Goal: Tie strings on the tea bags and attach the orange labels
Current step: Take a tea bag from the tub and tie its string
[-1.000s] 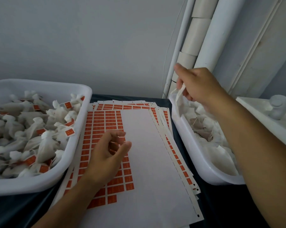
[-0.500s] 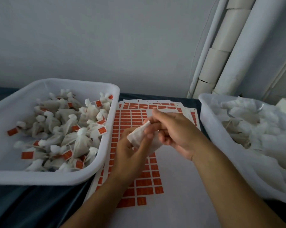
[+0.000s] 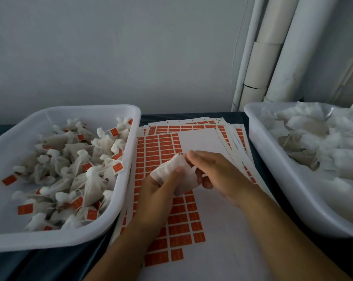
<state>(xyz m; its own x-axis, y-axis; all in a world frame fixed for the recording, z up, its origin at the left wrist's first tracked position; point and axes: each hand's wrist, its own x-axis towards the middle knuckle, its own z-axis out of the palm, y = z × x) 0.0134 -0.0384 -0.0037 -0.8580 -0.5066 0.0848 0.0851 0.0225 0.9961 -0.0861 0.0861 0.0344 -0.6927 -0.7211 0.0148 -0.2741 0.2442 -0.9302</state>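
Note:
A white tea bag (image 3: 176, 175) is held between both hands above the sheets of orange labels (image 3: 161, 151). My left hand (image 3: 161, 191) grips its lower part, thumb pressed on the front. My right hand (image 3: 214, 173) pinches its top end with the fingertips. No string shows on this bag. The label sheet under the hands has several orange stickers left in its left columns; the rest is bare backing paper.
A white tub (image 3: 123, 179) on the left holds several tied tea bags with orange labels. Another white tub (image 3: 273, 169) on the right holds untied white bags. White pipes (image 3: 273, 57) run up the wall behind. A dark cloth covers the table.
My right hand brought a tea bag from the right tub to the middle, and my left hand rose to take hold of it. Both hands now hold it a little lower.

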